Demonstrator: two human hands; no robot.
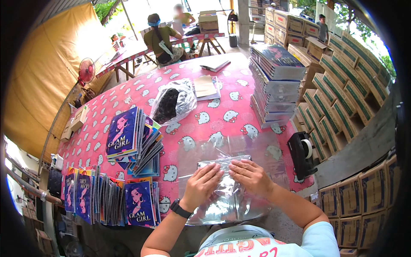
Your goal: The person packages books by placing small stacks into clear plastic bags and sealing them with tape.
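Observation:
My left hand (202,184) and my right hand (251,176) lie side by side, palms down with fingers stretched out, on a flat bundle wrapped in clear plastic film (227,201). What is inside the bundle is hard to make out under the glare and my hands. More clear plastic sheet spreads on the table around it. To the left, spiral notebooks with purple-blue illustrated covers form a fanned pile (122,132). A closely packed row of notebooks (102,199) stands nearer the table's left front.
A tall stack of plastic-wrapped notebooks (276,96) rises at the right, with a black tape dispenser (301,156) nearer me. A clear bag with black contents (169,105) lies mid-table on the pink cover. Cardboard boxes (338,90) line the right; people sit at a farther table.

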